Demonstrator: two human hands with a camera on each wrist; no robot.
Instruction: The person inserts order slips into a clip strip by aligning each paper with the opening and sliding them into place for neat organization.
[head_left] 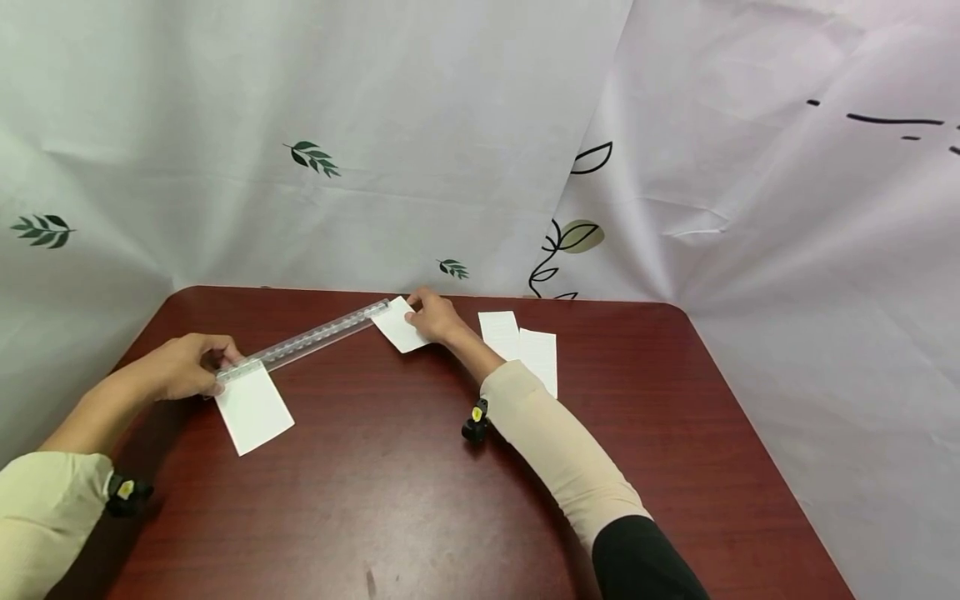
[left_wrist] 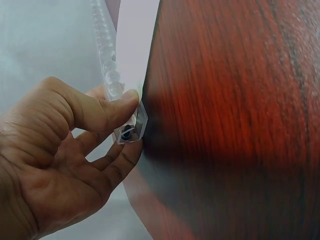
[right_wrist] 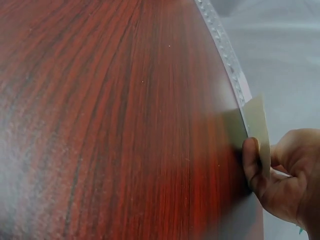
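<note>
Pale sheeting printed with leaves hangs behind a reddish-brown surface with rounded far corners. Toward the left edge, the left hand pinches one end of a clear plastic strip, its thumb lying over a corner of the left white card and other fingers beneath. That card slants from the strip toward the middle of the surface. A black wrist device sits at the sleeve.

From that grip the strip runs diagonally to near the middle of the far edge; whether its middle touches the surface, I cannot tell. It looks light, stiff lengthwise and smooth enough to slip, perhaps liable to crack if bent hard, so both ends seem the sensible places to hold it. The cards should be lighter still and easy to crease; a pinch at a corner or edge would suit them.

At the strip's far end, the right hand grasps the right white card between thumb and fingers; whether it also grips the strip is unclear. A second wrist device is on that sleeve. Farther right, near the far edge, lie two white slips, touching or overlapping, one partly behind the sleeve.

Counted: one strip, two cards in hand, two loose slips, two wrist devices.
</note>
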